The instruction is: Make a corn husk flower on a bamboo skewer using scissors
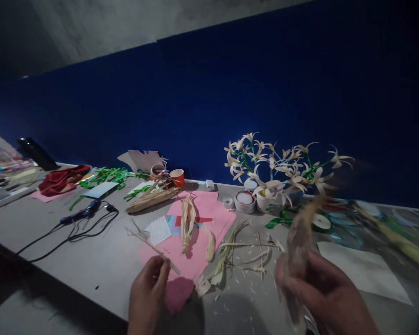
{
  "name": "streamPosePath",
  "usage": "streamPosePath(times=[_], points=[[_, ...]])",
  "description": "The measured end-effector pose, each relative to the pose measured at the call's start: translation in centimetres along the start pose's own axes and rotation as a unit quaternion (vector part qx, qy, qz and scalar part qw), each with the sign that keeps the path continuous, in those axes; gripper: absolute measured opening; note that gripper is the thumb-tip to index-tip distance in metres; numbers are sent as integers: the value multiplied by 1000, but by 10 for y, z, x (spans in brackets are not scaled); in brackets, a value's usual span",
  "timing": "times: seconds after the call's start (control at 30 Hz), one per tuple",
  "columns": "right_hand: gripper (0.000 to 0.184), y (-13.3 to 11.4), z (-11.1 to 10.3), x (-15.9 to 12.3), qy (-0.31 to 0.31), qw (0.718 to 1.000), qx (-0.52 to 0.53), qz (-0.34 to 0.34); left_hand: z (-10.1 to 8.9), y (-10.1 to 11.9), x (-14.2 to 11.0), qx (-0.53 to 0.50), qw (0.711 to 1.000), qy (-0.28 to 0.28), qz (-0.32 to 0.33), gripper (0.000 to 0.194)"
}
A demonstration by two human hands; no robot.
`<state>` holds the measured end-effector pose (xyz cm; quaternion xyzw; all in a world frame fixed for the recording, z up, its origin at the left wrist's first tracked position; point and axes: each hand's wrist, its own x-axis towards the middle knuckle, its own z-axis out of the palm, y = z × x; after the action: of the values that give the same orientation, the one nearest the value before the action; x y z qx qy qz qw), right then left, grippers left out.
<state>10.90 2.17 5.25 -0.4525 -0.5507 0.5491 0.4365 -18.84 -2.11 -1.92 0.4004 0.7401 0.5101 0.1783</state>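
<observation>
My left hand (147, 293) is closed in a pinch around a thin, pale stalk (145, 239), which slants across its fingertips over the pink paper. In my right hand (326, 298), a dry, brownish corn husk (298, 242) is held upright, blurred by motion. Between the hands, a bundle of dried husk (187, 223) lies on pink paper (209, 207), with a small curved husk piece (210, 246) beside it. Closer to my right hand are a pale green husk strip (225, 260) and thin, stringy scraps (260, 260).
White husk flowers (270, 163) stand in a small white pot (264, 203) by the blue wall. Left are a blue-handled corded tool (80, 214), green stems (113, 176) and red cloth (64, 180). Green ribbon (321, 222) and white paper (365, 270) lie right.
</observation>
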Motion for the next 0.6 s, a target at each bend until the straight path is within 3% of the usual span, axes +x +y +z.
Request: streamPosePath(times=[0.13, 0.2, 0.27, 0.37, 0.47, 0.6], points=[[27, 1, 52, 80, -117, 991, -58, -28, 0, 4, -12, -148, 986, -20, -72, 32], [25, 11, 73, 110, -116, 990, -78, -15, 10, 9, -25, -205, 973, -49, -95, 41], [26, 20, 85, 117, -105, 991, -82, -27, 22, 15, -37, -263, 951, -113, -115, 44], [34, 27, 83, 90, -143, 988, -52, -31, 39, 24, -51, -375, 874, -269, -152, 44], [42, 26, 63, 45, -226, 974, 6, 26, 59, 32, -63, -418, 800, -391, -178, 44], [46, 25, 27, 5, -203, 971, 77, 97, 94, 44, -78, -436, 686, -550, -192, 50]])
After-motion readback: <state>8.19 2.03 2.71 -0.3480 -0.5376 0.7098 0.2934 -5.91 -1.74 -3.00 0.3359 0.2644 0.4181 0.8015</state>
